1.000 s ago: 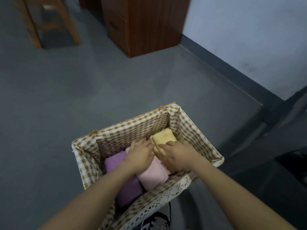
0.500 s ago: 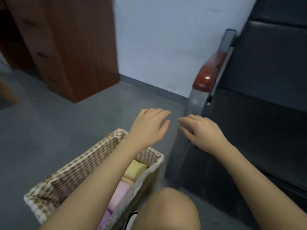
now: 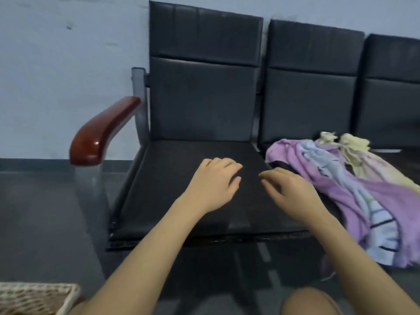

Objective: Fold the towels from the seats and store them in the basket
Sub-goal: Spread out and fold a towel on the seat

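Turned from the basket (image 3: 38, 296), now near left, to the seat (image 3: 181, 189); both hands, left (image 3: 213, 185) and right (image 3: 293, 194), empty, fingers relaxed, near unfolded towels (image 3: 354, 196) heaped right: next towel due.

A waiting area is suggested by linked black padded seats (image 3: 200, 178) set in a row against a plain wall (image 3: 68, 76), with a wooden armrest (image 3: 102, 133) at the left end.
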The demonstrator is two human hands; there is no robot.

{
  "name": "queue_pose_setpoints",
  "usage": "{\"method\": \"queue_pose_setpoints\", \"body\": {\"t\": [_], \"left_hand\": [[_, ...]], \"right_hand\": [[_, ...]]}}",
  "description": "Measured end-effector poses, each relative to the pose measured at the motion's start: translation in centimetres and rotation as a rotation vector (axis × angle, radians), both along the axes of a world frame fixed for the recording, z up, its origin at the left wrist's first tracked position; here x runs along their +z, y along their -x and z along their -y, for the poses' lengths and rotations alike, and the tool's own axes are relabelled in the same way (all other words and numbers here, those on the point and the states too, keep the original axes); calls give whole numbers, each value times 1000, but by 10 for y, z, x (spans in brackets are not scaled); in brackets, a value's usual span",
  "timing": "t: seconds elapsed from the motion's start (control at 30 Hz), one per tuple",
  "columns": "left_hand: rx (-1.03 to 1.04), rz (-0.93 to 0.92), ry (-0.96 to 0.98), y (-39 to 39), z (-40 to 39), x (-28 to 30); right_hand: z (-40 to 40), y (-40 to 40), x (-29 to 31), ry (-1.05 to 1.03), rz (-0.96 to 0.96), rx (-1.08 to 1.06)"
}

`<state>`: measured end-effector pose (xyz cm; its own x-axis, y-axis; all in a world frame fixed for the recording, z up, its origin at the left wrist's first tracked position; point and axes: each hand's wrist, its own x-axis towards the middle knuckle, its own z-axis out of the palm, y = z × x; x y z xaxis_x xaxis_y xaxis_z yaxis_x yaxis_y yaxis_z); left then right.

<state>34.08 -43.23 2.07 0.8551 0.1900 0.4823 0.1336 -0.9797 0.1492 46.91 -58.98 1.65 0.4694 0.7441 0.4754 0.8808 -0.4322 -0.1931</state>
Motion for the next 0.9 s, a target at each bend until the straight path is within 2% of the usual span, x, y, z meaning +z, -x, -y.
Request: {"method": "queue_pose_setpoints", "body": {"t": [0.27, 0.47, 0.57, 0.67, 0.77, 0.83, 0.9], "left_hand": [[-160, -106, 96, -154, 65, -19], [-159, -212, 170, -238, 90, -58], [-153, -285, 214, -264, 96, -79], [-155, -317, 304, -283, 95, -93], [-166, -173, 477, -290, 89, -95], [-198, -93, 474, -284, 87, -96], [-244, -90, 436, -276, 87, -100]], "right_hand": [[68, -129, -47, -108, -55, -255], [81, -199, -91, -166, -4, -484], [75, -216, -106, -157, -6, -523], [74, -226, -113, -293, 86, -439], [78, -224, -110, -431, 200, -251], [81, -221, -107, -475, 185, -137], [82, -219, -105, -477, 150, -38]]}}
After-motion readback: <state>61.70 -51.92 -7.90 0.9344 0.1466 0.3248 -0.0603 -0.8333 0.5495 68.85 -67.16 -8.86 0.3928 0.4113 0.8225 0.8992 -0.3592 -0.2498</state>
